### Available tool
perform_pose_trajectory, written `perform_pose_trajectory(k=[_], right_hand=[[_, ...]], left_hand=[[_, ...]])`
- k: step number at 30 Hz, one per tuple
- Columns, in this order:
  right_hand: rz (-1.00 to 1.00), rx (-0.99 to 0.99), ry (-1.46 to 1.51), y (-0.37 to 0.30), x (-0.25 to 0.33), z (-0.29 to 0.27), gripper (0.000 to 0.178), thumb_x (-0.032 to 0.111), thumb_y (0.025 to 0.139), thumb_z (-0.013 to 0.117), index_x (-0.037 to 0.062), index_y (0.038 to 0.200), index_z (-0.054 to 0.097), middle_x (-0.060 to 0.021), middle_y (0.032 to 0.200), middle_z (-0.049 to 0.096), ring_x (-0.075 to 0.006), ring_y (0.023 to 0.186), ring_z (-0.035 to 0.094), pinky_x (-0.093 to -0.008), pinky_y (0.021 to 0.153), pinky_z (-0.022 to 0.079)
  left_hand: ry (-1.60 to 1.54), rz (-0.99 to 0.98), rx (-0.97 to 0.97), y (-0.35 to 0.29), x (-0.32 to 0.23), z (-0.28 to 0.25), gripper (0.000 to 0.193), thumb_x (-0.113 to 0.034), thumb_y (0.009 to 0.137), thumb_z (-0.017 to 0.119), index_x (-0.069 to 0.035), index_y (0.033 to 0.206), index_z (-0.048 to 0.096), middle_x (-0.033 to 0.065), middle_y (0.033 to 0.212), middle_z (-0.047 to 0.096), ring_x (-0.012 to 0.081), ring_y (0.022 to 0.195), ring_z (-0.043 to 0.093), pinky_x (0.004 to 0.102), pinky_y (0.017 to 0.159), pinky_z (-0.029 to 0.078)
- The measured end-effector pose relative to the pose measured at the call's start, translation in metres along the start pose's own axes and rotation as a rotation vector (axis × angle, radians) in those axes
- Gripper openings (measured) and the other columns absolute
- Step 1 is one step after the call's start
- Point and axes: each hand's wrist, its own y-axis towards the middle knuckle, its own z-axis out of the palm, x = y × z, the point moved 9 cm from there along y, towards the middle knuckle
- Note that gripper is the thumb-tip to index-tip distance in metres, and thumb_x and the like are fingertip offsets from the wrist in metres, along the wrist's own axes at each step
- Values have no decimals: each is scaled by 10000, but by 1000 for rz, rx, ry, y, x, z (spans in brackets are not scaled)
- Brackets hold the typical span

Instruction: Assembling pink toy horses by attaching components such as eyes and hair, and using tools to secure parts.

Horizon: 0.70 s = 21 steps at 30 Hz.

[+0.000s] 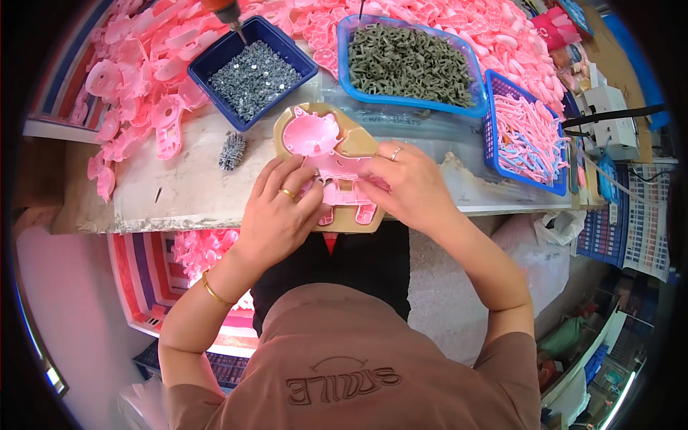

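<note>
A pink plastic figure-shaped shell [312,134], with a round head and short legs, lies hollow side up in a tan fixture [365,143] at the table's near edge. My left hand [281,204] bends over the shell's left side, fingertips closed on its middle. From the other side, my right hand [412,185] grips the shell's right edge, thumb and fingers drawn together. Whether either hand also pinches a small part is hidden by the fingers. Just left of the fixture lies a grey bristly clump [231,151], perhaps small screws stuck together.
A dark blue bin of small screws [256,80] stands beyond my left hand, under a hanging power screwdriver [228,13]. Farther right are a blue tub of grey-green plastic pieces [412,66] and a blue basket of pink and blue strips [530,140]. Pink shells [136,79] heap behind.
</note>
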Motion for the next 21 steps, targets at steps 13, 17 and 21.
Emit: perform_pose_trajectory(k=[13,17,21], right_hand=[[148,182,25,9,-13,8,130,185,797,706,55,786,709,-102,795,687,-311,742,658,-427,641,488],[185,229,-14,8,-8,8,130,196,798,712,65,797,714,-111,785,681,-303,739,660,-426,641,494],[41,213,-25,44,29,-4,211,226,826,723,62,957,704,-128,866,681,-313,778,667,-416,669,505]], left_hand=[[-59,-25,-32,-2,4,-2,282,-197,795,737,-68,1010,608,104,1181,565,322,1220,494,489,1067,393],[-82,-20,-31,-3,3,-6,302,-169,790,741,-51,1045,630,104,1212,574,346,1238,490,477,1024,425],[-180,-39,-65,-1,10,-13,299,-178,801,723,-43,1042,608,126,1159,575,319,1172,531,437,1002,448]])
